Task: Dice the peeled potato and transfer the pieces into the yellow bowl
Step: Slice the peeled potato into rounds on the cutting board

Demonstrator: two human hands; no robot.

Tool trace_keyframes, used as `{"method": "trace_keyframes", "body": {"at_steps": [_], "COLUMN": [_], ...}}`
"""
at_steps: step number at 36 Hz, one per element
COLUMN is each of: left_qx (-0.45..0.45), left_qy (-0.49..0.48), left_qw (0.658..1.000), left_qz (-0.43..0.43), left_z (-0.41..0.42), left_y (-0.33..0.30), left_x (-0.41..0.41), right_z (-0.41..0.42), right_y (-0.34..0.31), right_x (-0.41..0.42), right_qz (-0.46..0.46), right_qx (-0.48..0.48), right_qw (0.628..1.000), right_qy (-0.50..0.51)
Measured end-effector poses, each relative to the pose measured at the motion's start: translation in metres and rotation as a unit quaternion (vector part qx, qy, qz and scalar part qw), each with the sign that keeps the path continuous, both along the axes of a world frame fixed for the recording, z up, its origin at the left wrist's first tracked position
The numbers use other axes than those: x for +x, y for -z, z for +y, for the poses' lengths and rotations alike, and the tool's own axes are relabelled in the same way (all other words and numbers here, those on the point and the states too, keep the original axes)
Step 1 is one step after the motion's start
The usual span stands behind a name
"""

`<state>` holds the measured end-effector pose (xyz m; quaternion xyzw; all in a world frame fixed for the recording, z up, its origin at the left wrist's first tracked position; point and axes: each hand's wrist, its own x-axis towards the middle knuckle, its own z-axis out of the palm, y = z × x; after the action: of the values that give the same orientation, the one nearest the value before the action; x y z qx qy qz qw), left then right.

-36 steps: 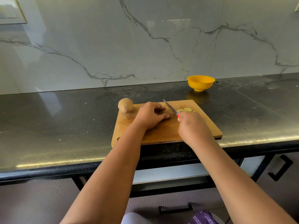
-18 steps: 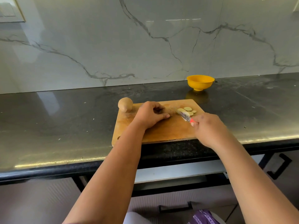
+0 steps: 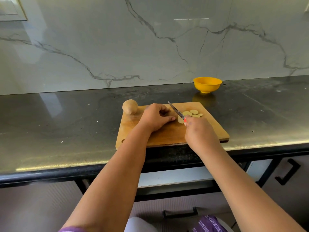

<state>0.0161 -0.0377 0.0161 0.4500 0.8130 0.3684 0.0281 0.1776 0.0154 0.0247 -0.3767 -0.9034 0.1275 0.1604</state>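
Our right hand [image 3: 199, 133] grips the knife [image 3: 176, 111]; our left hand [image 3: 154, 118] curls over the potato, hidden beneath, mid-board [image 3: 167, 134]. Slices [image 3: 190, 113] lie right; the bowl [image 3: 207, 84] stands far right.

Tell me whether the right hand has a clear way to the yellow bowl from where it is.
Probably yes. The bowl stands alone on the counter beyond the board's far right corner, with only flat potato slices between. But the right hand holds the knife.
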Motion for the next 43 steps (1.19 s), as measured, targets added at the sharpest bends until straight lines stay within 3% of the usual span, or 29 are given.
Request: {"method": "trace_keyframes", "body": {"at_steps": [13, 21, 26, 35, 43], "left_qx": [0.009, 0.016, 0.016, 0.017, -0.008], "left_qy": [-0.001, -0.002, -0.007, -0.014, -0.019], "left_qw": [1.000, 1.000, 1.000, 1.000, 0.999], "left_qz": [0.019, 0.007, 0.012, 0.002, 0.044], "left_z": [-0.001, -0.002, -0.002, -0.004, -0.010], "left_y": [0.001, 0.002, 0.002, 0.006, 0.006], "left_x": [0.001, 0.002, 0.004, 0.006, 0.012], "right_z": [-0.010, -0.013, -0.008, 0.005, 0.038], "right_y": [-0.043, -0.044, -0.041, -0.031, -0.019], "right_x": [-0.020, -0.017, -0.023, -0.019, 0.013], "right_qz": [-0.104, -0.133, -0.125, -0.189, -0.123], "right_qx": [-0.031, -0.051, -0.007, -0.023, -0.045], "right_qw": [0.994, 0.990, 0.992, 0.981, 0.990], "right_qy": [0.004, 0.001, -0.003, -0.023, -0.044]}}
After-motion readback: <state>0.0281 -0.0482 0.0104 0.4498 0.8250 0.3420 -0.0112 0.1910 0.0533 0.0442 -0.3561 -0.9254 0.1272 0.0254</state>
